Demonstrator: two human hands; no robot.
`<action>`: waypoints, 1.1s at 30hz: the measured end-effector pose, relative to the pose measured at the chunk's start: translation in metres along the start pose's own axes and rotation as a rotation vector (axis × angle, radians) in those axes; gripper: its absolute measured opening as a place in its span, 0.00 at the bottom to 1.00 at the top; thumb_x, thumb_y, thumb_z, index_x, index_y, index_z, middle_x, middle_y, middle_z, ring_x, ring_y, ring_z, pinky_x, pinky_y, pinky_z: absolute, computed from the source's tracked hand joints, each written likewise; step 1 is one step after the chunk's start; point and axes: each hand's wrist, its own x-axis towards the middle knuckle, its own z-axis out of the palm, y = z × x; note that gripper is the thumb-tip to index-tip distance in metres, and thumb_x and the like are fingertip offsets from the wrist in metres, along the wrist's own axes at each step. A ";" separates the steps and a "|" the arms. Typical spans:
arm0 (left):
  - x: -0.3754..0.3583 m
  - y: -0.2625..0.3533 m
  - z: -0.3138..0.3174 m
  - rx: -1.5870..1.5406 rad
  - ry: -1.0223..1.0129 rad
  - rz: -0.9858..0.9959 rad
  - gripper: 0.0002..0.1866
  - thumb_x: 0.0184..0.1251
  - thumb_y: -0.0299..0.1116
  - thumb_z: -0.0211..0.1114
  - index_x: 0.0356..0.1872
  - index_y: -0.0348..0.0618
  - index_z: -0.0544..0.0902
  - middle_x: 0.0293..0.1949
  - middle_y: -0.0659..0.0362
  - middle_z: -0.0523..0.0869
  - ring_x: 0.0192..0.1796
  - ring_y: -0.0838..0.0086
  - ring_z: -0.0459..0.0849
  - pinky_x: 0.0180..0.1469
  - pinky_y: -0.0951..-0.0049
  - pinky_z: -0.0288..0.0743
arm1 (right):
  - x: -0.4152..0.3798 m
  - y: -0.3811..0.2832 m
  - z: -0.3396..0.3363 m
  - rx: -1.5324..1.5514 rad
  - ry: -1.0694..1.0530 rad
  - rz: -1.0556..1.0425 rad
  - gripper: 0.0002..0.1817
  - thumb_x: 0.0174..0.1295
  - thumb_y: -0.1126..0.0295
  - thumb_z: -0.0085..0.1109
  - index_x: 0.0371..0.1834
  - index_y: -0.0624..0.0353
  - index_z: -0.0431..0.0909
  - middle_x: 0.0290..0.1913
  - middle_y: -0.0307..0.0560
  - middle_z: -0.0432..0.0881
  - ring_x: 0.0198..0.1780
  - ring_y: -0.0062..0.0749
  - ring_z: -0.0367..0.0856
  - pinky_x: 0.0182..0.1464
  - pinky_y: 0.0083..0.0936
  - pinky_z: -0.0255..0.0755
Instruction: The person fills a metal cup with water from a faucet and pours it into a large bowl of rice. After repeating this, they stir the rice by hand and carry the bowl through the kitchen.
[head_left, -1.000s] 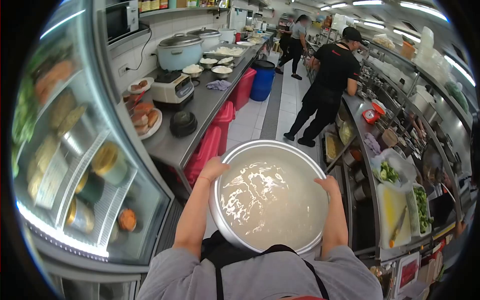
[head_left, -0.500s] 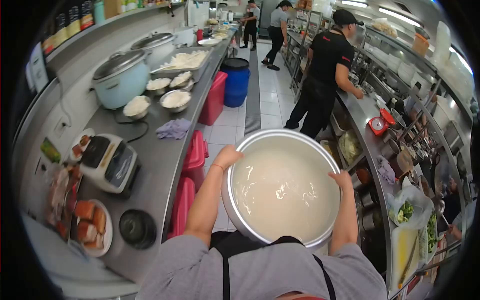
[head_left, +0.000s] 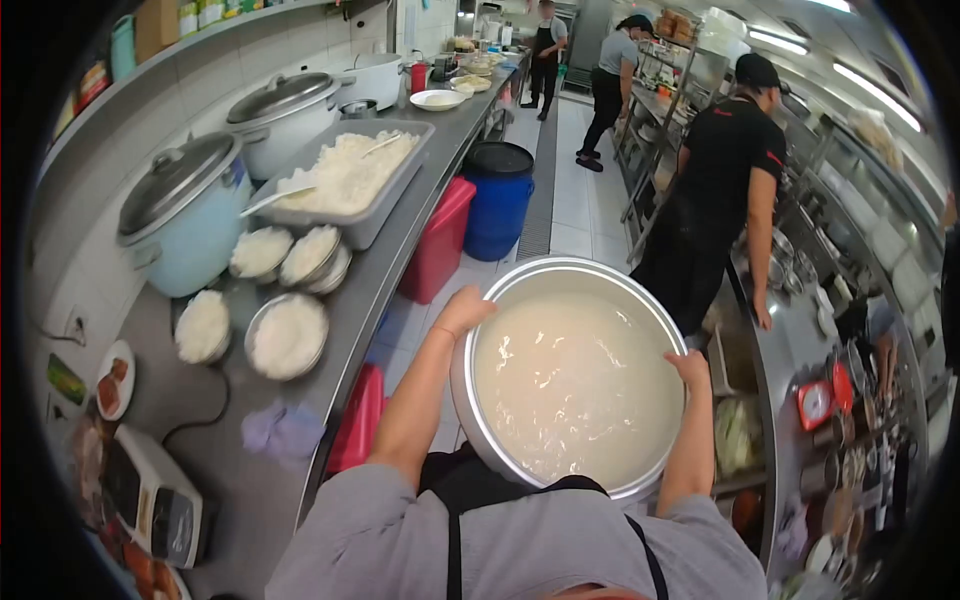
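A large round metal pot (head_left: 576, 375) full of cloudy, pale liquid is held in front of my body. My left hand (head_left: 466, 311) grips its rim on the left side, with the fingers wrapped over the edge. On the right side, my right hand (head_left: 690, 370) is closed on the rim. The liquid's surface shows ripples and bright reflections. The pot hangs over the floor between two counters, close against my apron.
On the left counter (head_left: 350, 330) are a tray of rice (head_left: 345, 180), several rice bowls, cookers (head_left: 185, 215) and a purple cloth (head_left: 282, 430). Ahead stand a blue barrel (head_left: 497, 205) and a red bin (head_left: 440, 240). A person in black (head_left: 715, 190) leans at the right counter; two others are farther back.
The rice bowls, tray and blue barrel appear nearer and lower in view, and the blender has slid toward the lower left. Both hands still hold the pot. The person in black has lowered an arm.
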 end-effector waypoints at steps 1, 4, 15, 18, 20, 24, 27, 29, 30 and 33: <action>0.023 -0.003 0.005 -0.013 -0.022 -0.033 0.24 0.41 0.39 0.62 0.34 0.25 0.79 0.35 0.36 0.80 0.40 0.53 0.81 0.45 0.66 0.73 | 0.044 0.014 0.022 -0.064 0.107 -0.046 0.39 0.39 0.46 0.63 0.44 0.75 0.72 0.43 0.66 0.76 0.49 0.50 0.75 0.49 0.36 0.68; 0.104 -0.012 0.006 -0.030 -0.052 -0.038 0.25 0.40 0.38 0.63 0.38 0.25 0.78 0.38 0.36 0.79 0.41 0.53 0.81 0.46 0.66 0.72 | 0.118 -0.022 0.018 -0.027 -0.027 0.042 0.40 0.39 0.47 0.64 0.46 0.75 0.72 0.45 0.67 0.75 0.50 0.50 0.74 0.50 0.35 0.68; 0.366 -0.050 -0.005 -0.174 0.135 -0.136 0.23 0.41 0.36 0.63 0.36 0.24 0.78 0.36 0.36 0.80 0.41 0.54 0.81 0.45 0.65 0.72 | 0.450 -0.196 0.052 -0.065 0.047 -0.232 0.35 0.41 0.49 0.63 0.44 0.71 0.74 0.44 0.62 0.77 0.48 0.49 0.76 0.48 0.34 0.68; 0.406 -0.046 -0.031 -0.133 0.243 -0.195 0.23 0.42 0.35 0.64 0.38 0.25 0.77 0.37 0.38 0.80 0.42 0.56 0.81 0.45 0.66 0.71 | 0.511 -0.256 0.064 -0.010 -0.037 -0.294 0.34 0.43 0.50 0.63 0.42 0.75 0.74 0.42 0.65 0.77 0.44 0.49 0.78 0.45 0.34 0.69; 0.441 -0.049 -0.046 -0.173 0.262 -0.228 0.24 0.44 0.35 0.64 0.39 0.24 0.76 0.38 0.38 0.79 0.42 0.55 0.80 0.46 0.67 0.70 | 0.552 -0.289 0.079 0.005 -0.032 -0.350 0.34 0.43 0.50 0.63 0.41 0.76 0.74 0.41 0.65 0.78 0.44 0.49 0.78 0.45 0.34 0.69; 0.512 -0.069 -0.078 -0.118 0.290 -0.248 0.25 0.45 0.36 0.63 0.40 0.22 0.75 0.39 0.38 0.79 0.43 0.54 0.79 0.47 0.67 0.70 | 0.628 -0.353 0.117 0.041 -0.061 -0.384 0.35 0.43 0.50 0.64 0.41 0.78 0.73 0.38 0.66 0.78 0.43 0.50 0.78 0.43 0.34 0.70; 0.556 -0.077 -0.107 -0.043 0.379 -0.245 0.25 0.46 0.36 0.62 0.41 0.22 0.73 0.40 0.38 0.79 0.43 0.54 0.79 0.47 0.67 0.70 | 0.667 -0.416 0.121 0.025 -0.064 -0.436 0.35 0.43 0.48 0.63 0.39 0.75 0.74 0.38 0.66 0.78 0.43 0.51 0.77 0.45 0.35 0.69; 0.574 -0.075 -0.124 0.001 0.392 -0.256 0.26 0.46 0.36 0.62 0.42 0.22 0.73 0.40 0.38 0.79 0.44 0.55 0.79 0.47 0.67 0.70 | 0.677 -0.445 0.123 0.020 -0.106 -0.444 0.35 0.42 0.46 0.62 0.38 0.72 0.76 0.38 0.65 0.78 0.45 0.52 0.77 0.46 0.36 0.68; 0.580 -0.068 -0.136 -0.127 0.343 -0.299 0.26 0.47 0.36 0.61 0.42 0.22 0.73 0.41 0.38 0.78 0.45 0.55 0.79 0.48 0.67 0.70 | 0.680 -0.462 0.120 0.097 -0.192 -0.416 0.35 0.42 0.45 0.61 0.38 0.72 0.76 0.38 0.65 0.78 0.44 0.52 0.77 0.46 0.36 0.68; 0.617 -0.071 -0.172 -0.175 0.384 -0.304 0.25 0.47 0.36 0.61 0.43 0.22 0.72 0.42 0.38 0.78 0.47 0.57 0.78 0.49 0.68 0.69 | 0.729 -0.524 0.129 0.143 -0.146 -0.495 0.36 0.42 0.44 0.62 0.38 0.72 0.76 0.38 0.65 0.78 0.45 0.51 0.77 0.46 0.36 0.68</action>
